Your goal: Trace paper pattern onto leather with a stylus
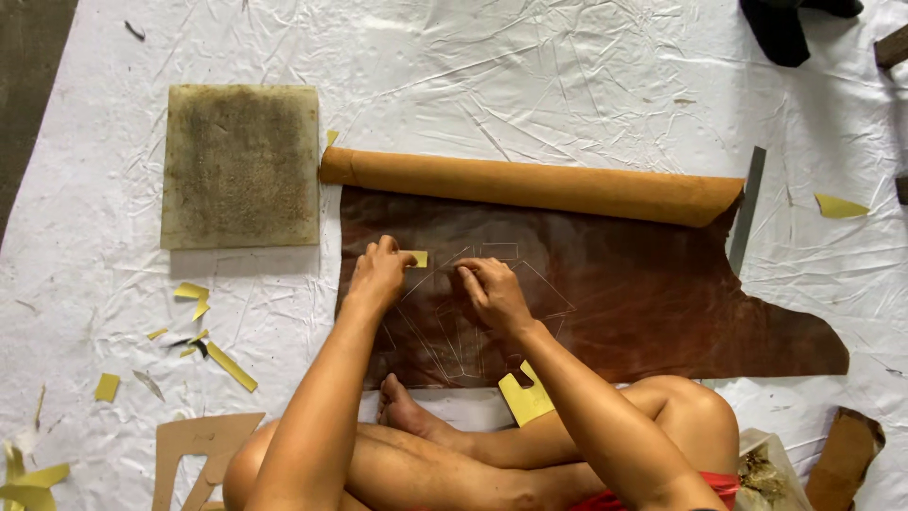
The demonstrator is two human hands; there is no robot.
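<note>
A dark brown leather hide [643,303] lies flat on a white plastic sheet, its far end rolled into a tan roll [530,185]. Faint traced outlines [492,284] show on the leather. My left hand [378,273] presses a small yellow paper piece [417,258] onto the leather. My right hand [492,291] rests beside it on the leather with fingers curled; whether it holds a tool is hidden. A larger yellow template [525,396] lies by my knee at the hide's near edge.
A worn square cutting pad [241,166] lies at the left. Yellow paper scraps [203,331] and a cardboard pattern [203,443] sit near left. A metal ruler [747,208] lies right of the roll. Dark cloth [780,28] sits far right. My crossed legs [454,445] fill the bottom.
</note>
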